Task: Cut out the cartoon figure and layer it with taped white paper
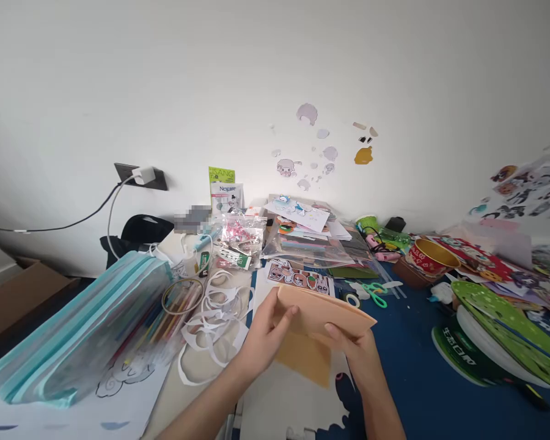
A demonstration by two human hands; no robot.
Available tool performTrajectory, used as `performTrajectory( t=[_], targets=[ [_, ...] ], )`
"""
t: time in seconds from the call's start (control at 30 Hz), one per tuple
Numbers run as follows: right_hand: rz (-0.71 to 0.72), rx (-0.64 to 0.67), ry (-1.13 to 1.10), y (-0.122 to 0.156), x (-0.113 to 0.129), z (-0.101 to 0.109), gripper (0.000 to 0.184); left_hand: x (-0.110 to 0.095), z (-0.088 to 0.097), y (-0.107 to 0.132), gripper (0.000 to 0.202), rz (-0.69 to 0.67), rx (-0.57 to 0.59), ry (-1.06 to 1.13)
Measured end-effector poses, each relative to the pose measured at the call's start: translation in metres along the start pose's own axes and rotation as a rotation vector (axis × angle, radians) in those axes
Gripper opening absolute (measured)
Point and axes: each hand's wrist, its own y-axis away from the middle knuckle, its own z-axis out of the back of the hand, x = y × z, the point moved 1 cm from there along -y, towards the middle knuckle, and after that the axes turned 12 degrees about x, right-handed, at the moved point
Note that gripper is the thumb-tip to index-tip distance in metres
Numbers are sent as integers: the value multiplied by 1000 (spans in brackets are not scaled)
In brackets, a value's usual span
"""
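The fingers (pixel 289 315) of both hands are clamped on a peach paper (pixel 323 311), each thumb on the face turned toward the person and the other fingers mostly hidden behind it. The left hand (pixel 262 333) has the paper's left end; the right hand (pixel 363 355) has its lower edge close to the right end. Neither hand is nearer: the paper lies directly between the two, its long axis running crosswise from one to the other, with the right end lower in view. A doubled line along the top edge suggests it is folded or layered.

The paper is held up in front of the person, above a flat tan piece (pixel 309 363) on a pale sheet (pixel 275 400) with a ragged, scalloped right edge. Just beyond the paper is a card of cartoon figures (pixel 297 279); green-handled scissors (pixel 373 291) are near its right end, on the dark blue part of the bench (pixel 406 391). Curling white paper strips (pixel 241 333) lie left of the left hand, and a turquoise-trimmed pouch (pixel 87 324) farther left. Well to the right is a red bowl (pixel 424 263). Cut-outs (pixel 307 113) dot the wall (pixel 174 79) behind.
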Motion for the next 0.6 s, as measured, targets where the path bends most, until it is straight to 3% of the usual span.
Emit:
performTrajectory(
  t=[0.33, 0.47, 0.6],
  targets=[
    [-50, -51, 14, 4, 5, 8, 48, -15, -3, -12, 33, 21, 27, -9],
    [-143, -149, 27, 15, 13, 35, 45, -27, -13, -40, 31, 99, 163, -41],
    [-233, -326, 16, 26, 17, 80, 40, -18, -36, -86, 27, 202, 275, -150]
  ],
)
